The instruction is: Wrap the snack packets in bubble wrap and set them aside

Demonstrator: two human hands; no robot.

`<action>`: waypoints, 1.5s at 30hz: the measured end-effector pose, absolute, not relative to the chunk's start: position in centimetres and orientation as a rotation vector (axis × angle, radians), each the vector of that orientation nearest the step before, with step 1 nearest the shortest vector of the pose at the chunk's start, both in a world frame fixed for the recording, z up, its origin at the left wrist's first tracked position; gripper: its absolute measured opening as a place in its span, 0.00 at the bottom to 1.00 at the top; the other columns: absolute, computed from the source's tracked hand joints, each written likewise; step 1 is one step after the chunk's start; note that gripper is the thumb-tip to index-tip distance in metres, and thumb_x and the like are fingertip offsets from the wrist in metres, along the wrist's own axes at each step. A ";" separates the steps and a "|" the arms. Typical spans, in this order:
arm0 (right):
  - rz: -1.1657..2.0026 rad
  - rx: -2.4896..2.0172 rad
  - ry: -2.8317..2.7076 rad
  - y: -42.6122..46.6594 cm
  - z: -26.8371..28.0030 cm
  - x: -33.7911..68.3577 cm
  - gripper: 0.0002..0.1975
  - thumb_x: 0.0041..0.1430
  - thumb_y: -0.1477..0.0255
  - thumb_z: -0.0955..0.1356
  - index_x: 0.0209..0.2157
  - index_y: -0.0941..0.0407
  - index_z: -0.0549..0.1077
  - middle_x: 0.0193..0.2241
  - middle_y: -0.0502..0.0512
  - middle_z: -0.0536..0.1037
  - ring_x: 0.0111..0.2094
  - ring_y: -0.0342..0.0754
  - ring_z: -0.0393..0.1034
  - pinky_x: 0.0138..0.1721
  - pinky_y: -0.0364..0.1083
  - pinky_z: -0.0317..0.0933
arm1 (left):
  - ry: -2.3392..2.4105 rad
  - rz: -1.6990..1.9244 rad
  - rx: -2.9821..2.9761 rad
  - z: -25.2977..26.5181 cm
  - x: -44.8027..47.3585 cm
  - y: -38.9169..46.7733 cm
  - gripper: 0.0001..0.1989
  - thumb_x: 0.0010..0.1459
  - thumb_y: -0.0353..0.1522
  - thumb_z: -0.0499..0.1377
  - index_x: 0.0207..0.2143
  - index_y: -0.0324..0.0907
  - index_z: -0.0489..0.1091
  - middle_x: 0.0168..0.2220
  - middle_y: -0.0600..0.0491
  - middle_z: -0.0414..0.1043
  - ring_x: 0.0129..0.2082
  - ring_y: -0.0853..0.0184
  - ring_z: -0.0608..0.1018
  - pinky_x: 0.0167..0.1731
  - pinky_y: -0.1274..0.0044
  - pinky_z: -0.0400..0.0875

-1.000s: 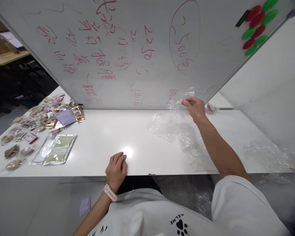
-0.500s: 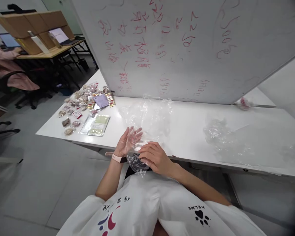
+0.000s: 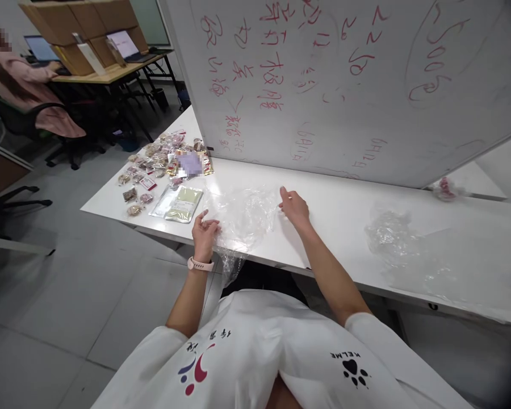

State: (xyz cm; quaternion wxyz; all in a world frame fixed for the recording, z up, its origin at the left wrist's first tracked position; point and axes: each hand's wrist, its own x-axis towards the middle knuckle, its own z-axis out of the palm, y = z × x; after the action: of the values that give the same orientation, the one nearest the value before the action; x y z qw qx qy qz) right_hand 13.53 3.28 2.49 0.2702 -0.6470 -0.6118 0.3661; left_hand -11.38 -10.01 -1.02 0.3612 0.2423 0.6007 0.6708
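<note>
A crumpled clear plastic bag (image 3: 249,213) lies spread on the white table in front of me, its lower end hanging over the front edge. My left hand (image 3: 204,234) is at the bag's near left side, fingers curled on its edge and a pink watch band on the wrist. My right hand (image 3: 295,209) is at the far right side, with its fingers closed at the bag's edge. The exact grip is hard to see through the clear film. Left of the bag lie a green-and-silver pouch (image 3: 184,204) and a silver pouch (image 3: 160,204).
Many small wrapped snacks (image 3: 153,162) are heaped at the table's left end. A whiteboard (image 3: 315,113) stands along the back. More clear plastic (image 3: 392,236) covers the right side, with a bag holding something red (image 3: 446,188) behind. A person in pink (image 3: 46,96) sits at another desk.
My hands have moved apart: the right went forward and right, the left slightly left. The bag now lies flatter and lower between them. The view has shifted a little.
</note>
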 end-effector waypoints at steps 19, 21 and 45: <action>0.928 -1.875 -1.543 -16.6 0.0 28.9 0.13 0.57 0.58 0.64 0.40 0.49 0.74 0.20 0.48 0.73 0.18 0.51 0.69 0.22 0.50 0.65 | 1.705 1.405 0.903 -1.7 -9.6 -8.5 0.38 0.50 0.29 0.63 0.64 0.41 0.56 0.36 0.50 0.74 0.27 0.69 0.75 0.31 0.74 0.74; 1.164 -1.897 -1.775 -19.2 0.9 30.6 0.14 0.57 0.56 0.64 0.39 0.46 0.76 0.17 0.49 0.73 0.16 0.53 0.69 0.21 0.52 0.65 | 1.897 1.349 1.060 -0.6 -9.5 -8.7 0.39 0.52 0.30 0.62 0.66 0.41 0.54 0.47 0.43 0.72 0.38 0.62 0.78 0.39 0.68 0.76; 0.156 -1.747 -2.336 3.9 0.8 22.6 0.26 0.69 0.63 0.57 0.63 0.58 0.65 0.68 0.65 0.56 0.70 0.61 0.43 0.68 0.66 0.34 | 2.169 1.048 1.865 0.8 -11.2 -4.7 0.25 0.65 0.44 0.53 0.59 0.41 0.66 0.65 0.41 0.60 0.69 0.51 0.56 0.67 0.53 0.44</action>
State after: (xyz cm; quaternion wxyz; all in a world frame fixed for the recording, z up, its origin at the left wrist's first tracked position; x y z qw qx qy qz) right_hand 22.62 3.87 0.79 0.1100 -0.5946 -0.7947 0.0532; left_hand -11.22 -4.71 0.80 0.0475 0.6116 0.7111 0.3435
